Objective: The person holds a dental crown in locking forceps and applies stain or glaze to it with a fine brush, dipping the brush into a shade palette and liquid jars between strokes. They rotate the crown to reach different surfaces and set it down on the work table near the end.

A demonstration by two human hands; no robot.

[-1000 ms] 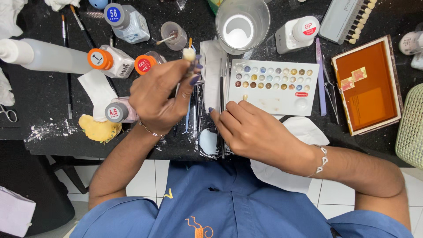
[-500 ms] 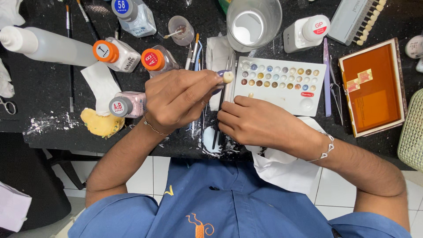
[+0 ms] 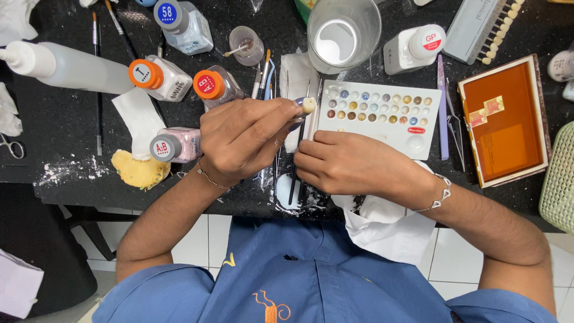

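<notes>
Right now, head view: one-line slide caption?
Left hand pinches a small cream tooth piece while the right hand rests beside a white palette on a cluttered black bench.

Both hands meet at mid-bench, near its front edge. Left hand holds a small tooth-shaped piece up at its fingertips, just left of the palette tray. Right hand rests on the tray's near edge, touching it, over what looks like a brush handle. Glass cup stands behind the tray; open box lies to its right. Two capped bottles sit behind the left hand, a third bottle just left of it. Paper towel hangs over the bench edge under the right wrist.
</notes>
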